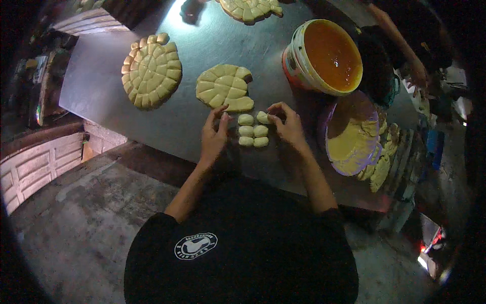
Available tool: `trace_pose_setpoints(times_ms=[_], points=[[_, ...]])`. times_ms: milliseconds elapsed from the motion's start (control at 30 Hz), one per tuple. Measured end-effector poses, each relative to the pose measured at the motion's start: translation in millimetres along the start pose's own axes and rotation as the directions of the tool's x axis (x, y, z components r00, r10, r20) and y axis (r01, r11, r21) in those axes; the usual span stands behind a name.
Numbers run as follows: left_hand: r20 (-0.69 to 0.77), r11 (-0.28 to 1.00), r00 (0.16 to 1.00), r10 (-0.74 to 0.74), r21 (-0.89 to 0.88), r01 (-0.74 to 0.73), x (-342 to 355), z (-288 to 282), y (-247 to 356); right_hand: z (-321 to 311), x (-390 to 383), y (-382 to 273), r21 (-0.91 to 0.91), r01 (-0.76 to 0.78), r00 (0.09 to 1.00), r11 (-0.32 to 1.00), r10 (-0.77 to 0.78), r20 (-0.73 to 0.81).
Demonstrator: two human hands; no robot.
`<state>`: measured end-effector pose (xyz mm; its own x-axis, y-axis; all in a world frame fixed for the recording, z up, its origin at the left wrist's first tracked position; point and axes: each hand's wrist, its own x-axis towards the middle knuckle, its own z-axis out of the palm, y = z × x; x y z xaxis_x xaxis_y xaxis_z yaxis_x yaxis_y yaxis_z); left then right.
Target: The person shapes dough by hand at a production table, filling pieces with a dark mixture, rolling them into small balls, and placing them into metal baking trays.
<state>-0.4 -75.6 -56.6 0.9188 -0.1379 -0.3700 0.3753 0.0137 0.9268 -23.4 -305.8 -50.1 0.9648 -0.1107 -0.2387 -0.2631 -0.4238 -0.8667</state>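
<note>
On the metal table, small pale dough balls (246,130) lie in two short columns between my hands. My right hand (289,126) pinches the far right dough ball (263,117) with thumb and finger. At the left of the columns is my left hand (214,136), its thumb and index finger slightly apart and nothing seen between them. Its fingertips are at the near edge of a scored slab of dough (223,86), which has a piece gone from its right side. Whether they touch the slab is hard to see.
A bucket of orange liquid (334,58) stands at the far right. Nearer is a purple basin with yellow dough or batter (349,147), beside more dough pieces (380,172). A round scored dough (152,71) lies left, another (250,9) far. Another person's arm (405,45) shows upper right.
</note>
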Motion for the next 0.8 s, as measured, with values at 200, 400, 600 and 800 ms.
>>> trace_pose_setpoints(times_ms=[200, 400, 600, 800], points=[[0.085, 0.989, 0.988, 0.132, 0.057, -0.137, 48.5, -20.8, 0.2, 4.7, 10.7, 5.0, -0.234, -0.025, 0.997, 0.972, 0.007, -0.077], [0.15, 0.988, 0.981, 0.12, 0.081, -0.134, 64.5, -25.0, 19.1, 13.6, 9.8, -23.0, -0.151, -0.072, 0.996, 0.986, 0.078, 0.031], [0.378, 0.942, 0.921, 0.088, 0.268, -0.2, 63.1, -26.8, 38.4, 2.6, 15.1, -20.1, -0.294, -0.048, 0.935, 0.955, 0.146, 0.324], [0.6, 0.795, 0.777, 0.191, 0.37, -0.481, 45.0, -7.5, 19.6, 8.5, 9.1, -28.2, -0.271, 0.111, 0.986, 0.956, -0.072, 0.15]])
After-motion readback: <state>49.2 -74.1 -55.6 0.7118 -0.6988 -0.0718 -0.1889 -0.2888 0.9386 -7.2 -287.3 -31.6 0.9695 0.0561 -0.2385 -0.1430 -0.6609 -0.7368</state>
